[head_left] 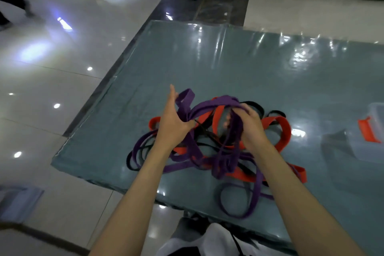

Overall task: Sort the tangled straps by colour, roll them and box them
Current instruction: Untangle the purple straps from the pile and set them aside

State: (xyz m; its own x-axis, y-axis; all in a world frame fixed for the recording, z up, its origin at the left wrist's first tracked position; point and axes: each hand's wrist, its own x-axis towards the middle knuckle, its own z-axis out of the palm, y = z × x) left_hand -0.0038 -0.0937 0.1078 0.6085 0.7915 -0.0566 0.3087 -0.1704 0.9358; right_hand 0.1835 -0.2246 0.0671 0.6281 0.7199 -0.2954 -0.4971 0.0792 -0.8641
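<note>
A tangled heap of straps lies in the middle of a grey-green mat [228, 64]. In it are purple straps [216, 102], orange-red straps [284, 129] and thin black straps [255, 106]. My left hand [173, 122] is raised over the heap's left side with a purple loop running over its fingers, thumb out to the right. My right hand [249, 124] grips a bunch of purple strap lifted above the pile, fingers curled round it. A clear plastic box [374, 131] with an orange latch stands at the mat's right edge.
The mat lies on a glossy white tiled floor [62, 89]. A person's legs [12, 10] pass at the far left. Doors and a metal frame stand at the back. A pale flat object [18, 201] lies on the floor at lower left.
</note>
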